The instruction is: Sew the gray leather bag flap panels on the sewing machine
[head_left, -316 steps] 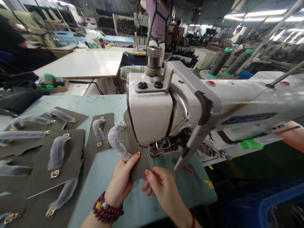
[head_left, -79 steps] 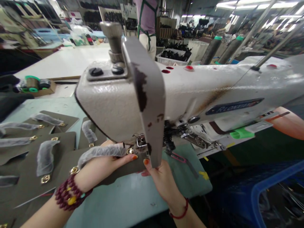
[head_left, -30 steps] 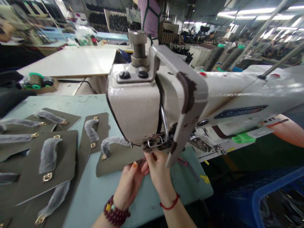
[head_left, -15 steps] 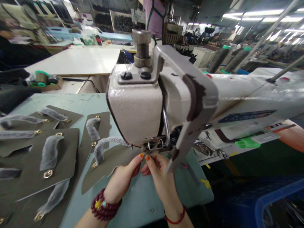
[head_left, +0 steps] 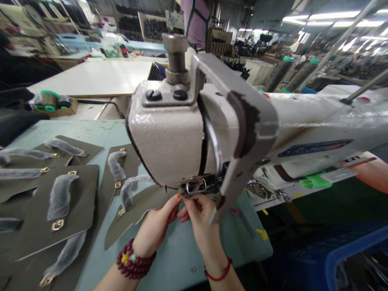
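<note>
My left hand (head_left: pixel 157 226) and my right hand (head_left: pixel 202 220) meet just below the head of a sewing machine (head_left: pixel 168 137). On each hand the thumb is pressed against the fingers in a pinch. Whatever lies between them is too small or hidden to make out. Close to my left hand, a grey-brown panel (head_left: pixel 142 200) runs under the machine head. It carries a plastic-wrapped handle (head_left: pixel 126 194) with a gold buckle (head_left: pixel 120 212). The needle area is hidden behind the machine head and my fingertips.
More grey-brown panels (head_left: pixel 86 202) with wrapped handles lie overlapped on the left of the green table (head_left: pixel 172 262). Pink-handled scissors or snips (head_left: pixel 236 212) lie right of my hands. A blue crate (head_left: pixel 330 262) stands lower right. Beyond the machine is a person in a purple top (head_left: pixel 195 24).
Both hands stay pinched under the machine head, with the right thumb slightly higher and further under it. The curved metal lever on the head's side has risen. The view has shifted slightly.
</note>
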### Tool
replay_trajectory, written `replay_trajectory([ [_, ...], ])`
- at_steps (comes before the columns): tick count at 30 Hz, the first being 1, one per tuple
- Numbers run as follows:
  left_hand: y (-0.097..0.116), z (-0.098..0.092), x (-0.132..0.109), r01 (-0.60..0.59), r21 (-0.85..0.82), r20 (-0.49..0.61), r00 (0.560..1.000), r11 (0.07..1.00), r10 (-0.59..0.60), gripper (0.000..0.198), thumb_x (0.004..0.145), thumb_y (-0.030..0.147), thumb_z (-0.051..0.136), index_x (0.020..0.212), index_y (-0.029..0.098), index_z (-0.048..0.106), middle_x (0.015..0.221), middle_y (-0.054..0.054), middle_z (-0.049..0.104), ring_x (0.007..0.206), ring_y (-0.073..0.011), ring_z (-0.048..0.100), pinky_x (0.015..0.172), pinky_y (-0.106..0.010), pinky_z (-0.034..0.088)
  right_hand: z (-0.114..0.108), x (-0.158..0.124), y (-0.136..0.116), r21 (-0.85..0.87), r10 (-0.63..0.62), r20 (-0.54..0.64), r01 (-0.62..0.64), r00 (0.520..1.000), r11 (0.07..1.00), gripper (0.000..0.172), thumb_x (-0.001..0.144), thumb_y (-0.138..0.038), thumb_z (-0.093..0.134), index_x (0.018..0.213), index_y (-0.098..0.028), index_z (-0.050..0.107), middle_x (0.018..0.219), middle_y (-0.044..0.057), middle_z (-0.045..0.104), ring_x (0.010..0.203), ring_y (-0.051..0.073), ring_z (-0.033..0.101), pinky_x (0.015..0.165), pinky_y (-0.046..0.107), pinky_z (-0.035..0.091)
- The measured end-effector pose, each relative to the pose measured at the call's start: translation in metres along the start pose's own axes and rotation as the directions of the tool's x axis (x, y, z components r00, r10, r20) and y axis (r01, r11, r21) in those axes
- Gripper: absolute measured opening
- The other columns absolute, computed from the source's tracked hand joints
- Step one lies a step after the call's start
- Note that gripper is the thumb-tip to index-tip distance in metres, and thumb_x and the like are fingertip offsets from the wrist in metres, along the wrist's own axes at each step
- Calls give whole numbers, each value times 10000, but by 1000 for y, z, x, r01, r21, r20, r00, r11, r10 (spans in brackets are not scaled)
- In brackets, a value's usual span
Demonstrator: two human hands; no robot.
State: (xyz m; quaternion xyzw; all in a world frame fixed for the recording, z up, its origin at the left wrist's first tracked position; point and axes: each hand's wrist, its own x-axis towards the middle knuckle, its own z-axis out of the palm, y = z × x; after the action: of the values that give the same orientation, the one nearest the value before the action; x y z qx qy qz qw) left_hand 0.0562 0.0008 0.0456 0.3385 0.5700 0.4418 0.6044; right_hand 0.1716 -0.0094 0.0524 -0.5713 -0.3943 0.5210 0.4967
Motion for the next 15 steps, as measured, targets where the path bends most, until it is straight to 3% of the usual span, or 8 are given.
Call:
replay_trajectory([
  [3,-3,-1,4,22,-42,42,999,999,-20,407,732,523,715,563,168,610,531,30,465,541,-119,391,517,-243,362,1,0,1,-29,-15,-27,14,1000,999,400,881,-439,607,589,-165,606,511,37,664,434,138,626,464,191,497],
  [10,-7,-4,11,104,-85,-18,994,991,-106,525,690,552,738,457,191,436,486,58,371,520,-97,309,495,-232,309,1,-7,1,8,-32,47,32,998,999,359,898,-395,576,626,-165,613,524,30,669,432,121,619,470,175,494],
  [15,-6,-2,12,113,-61,-33,993,992,-115,513,696,555,725,483,193,431,486,65,358,514,-94,289,483,-228,280,-2,-13,6,56,15,65,-19,998,998,340,883,-439,600,702,-154,635,521,24,664,419,118,607,455,174,488],
])
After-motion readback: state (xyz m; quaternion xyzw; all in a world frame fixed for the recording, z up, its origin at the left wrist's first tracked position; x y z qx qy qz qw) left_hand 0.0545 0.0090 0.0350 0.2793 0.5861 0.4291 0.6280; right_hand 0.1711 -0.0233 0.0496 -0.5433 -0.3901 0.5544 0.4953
